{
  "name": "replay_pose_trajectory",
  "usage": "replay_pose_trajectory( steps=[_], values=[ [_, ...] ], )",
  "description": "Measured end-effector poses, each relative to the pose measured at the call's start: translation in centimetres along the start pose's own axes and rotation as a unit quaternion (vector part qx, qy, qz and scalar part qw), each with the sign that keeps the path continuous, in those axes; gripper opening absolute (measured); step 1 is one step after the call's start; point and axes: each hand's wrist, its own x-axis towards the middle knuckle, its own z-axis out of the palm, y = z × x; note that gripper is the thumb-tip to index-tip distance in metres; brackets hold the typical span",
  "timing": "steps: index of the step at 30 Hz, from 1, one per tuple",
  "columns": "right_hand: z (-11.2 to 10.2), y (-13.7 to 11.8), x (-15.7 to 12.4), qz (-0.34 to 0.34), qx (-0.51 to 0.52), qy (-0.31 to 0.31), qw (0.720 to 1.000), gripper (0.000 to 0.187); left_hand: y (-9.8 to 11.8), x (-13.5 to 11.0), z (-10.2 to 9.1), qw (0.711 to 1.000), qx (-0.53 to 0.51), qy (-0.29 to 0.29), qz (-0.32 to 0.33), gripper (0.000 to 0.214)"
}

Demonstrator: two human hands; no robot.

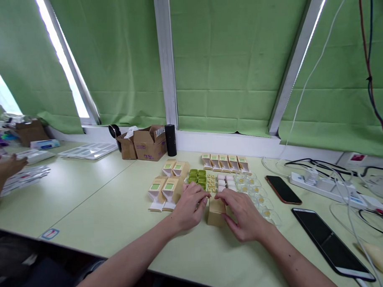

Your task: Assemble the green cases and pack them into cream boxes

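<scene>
A small brown cardboard box [216, 217] stands on the table in front of me. My left hand [191, 205] has its fingers bent and pinched at the box's upper left edge. With thumb and fingers, my right hand [244, 215] grips the box's right side and top. Beyond the hands lie green square cups [193, 172], tiny yellow pieces [211, 177], pale pink-white pieces [222, 183] and clear plastic pieces [260, 199] with yellow centres. To the left are several kraft cartons [155, 190] with green-framed labels and white flaps; another row of cartons [223, 161] lies behind.
Two phones [282, 189] and a white power strip [325, 189] with tangled cables lie on the right. Brown cartons [150, 147] and a black cylinder [170, 140] stand at the back. Another person's hand [5, 169] is at far left, near white trays [89, 150].
</scene>
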Motion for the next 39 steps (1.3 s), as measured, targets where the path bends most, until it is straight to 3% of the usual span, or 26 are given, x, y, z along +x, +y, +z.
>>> replay_pose_trajectory(
  steps=[5,10,15,17,23,29,35,39],
  values=[
    [-0.1,0.6,-0.1,0.005,-0.016,-0.002,1.0,0.059,0.0,-0.1,-0.1,1.0,-0.015,0.02,0.012,0.029],
    [0.7,1.4,-0.2,0.031,-0.071,0.018,0.997,0.058,0.0,-0.3,-0.1,0.996,-0.03,0.032,0.074,0.029],
    [1.1,2.5,-0.3,0.08,-0.131,0.086,0.984,0.049,0.1,-0.3,-0.1,0.997,-0.037,0.056,0.045,0.011],
    [1.1,2.8,-0.3,0.099,-0.15,0.115,0.977,0.047,0.4,-0.1,-0.2,0.998,-0.04,0.036,0.031,0.012],
    [1.1,3.2,-0.3,0.126,-0.168,0.169,0.963,0.048,2.3,0.7,-1.0,0.997,-0.008,-0.069,0.021,0.056],
    [1.4,3.2,-0.3,0.131,-0.161,0.18,0.962,0.049,4.3,1.3,-1.2,0.994,0.07,-0.075,0.025,0.069],
    [1.4,3.0,-0.2,0.132,-0.167,0.185,0.96,0.047,5.1,1.6,-0.5,0.982,0.143,-0.125,0.019,0.048],
    [1.3,2.8,-0.1,0.131,-0.164,0.191,0.959,0.048,3.6,3.3,-2.1,0.985,0.12,-0.121,0.026,0.058]
  ],
)
